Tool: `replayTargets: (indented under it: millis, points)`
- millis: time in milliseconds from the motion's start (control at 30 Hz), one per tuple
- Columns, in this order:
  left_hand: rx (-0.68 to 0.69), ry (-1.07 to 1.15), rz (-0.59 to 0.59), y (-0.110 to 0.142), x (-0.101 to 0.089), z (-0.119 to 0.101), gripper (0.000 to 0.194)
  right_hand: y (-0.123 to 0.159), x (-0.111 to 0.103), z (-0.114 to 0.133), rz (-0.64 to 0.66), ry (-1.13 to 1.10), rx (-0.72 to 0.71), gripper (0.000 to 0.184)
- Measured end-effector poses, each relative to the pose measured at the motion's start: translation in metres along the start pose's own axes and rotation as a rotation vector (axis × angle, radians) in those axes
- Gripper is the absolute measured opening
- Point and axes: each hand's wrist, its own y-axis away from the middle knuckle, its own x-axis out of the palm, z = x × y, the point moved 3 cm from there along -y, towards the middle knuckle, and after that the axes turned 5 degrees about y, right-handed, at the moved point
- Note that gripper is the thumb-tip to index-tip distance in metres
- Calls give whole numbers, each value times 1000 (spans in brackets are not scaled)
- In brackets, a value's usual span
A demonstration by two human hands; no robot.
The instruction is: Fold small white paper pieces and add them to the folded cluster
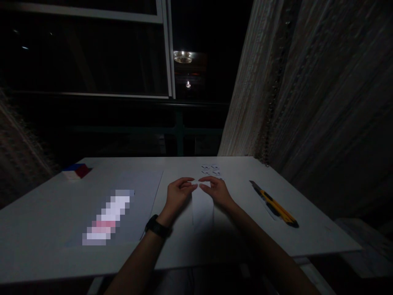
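My left hand (pixel 180 193), with a black watch on its wrist, pinches the top edge of a narrow white strip of paper (pixel 202 211). Close beside it, my right hand (pixel 217 191) grips the same edge between thumb and forefinger. The strip extends from the fingertips toward me, over the white table (pixel 178 250). Just beyond the hands lie several small white paper pieces with dark marks (pixel 210 168), the nearest partly hidden by my right hand.
A yellow and black utility knife (pixel 274 205) lies on the right, blade pointing away. On the left, a large pale sheet (pixel 149 192) bears a pixelated bright area (pixel 107 217). A blue, red and white cube (pixel 73 172) stands far left. Curtains (pixel 245 82) hang behind.
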Motion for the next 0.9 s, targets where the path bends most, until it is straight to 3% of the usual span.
replayTargets:
  millis: [467,900]
  points:
    - [-22,29,-17,3,1,-7,31,-1,-3,-1,17,-11,-42,22]
    - [-22,8,17,-1,-1,0,32,0,0,-1,47,-84,0,26]
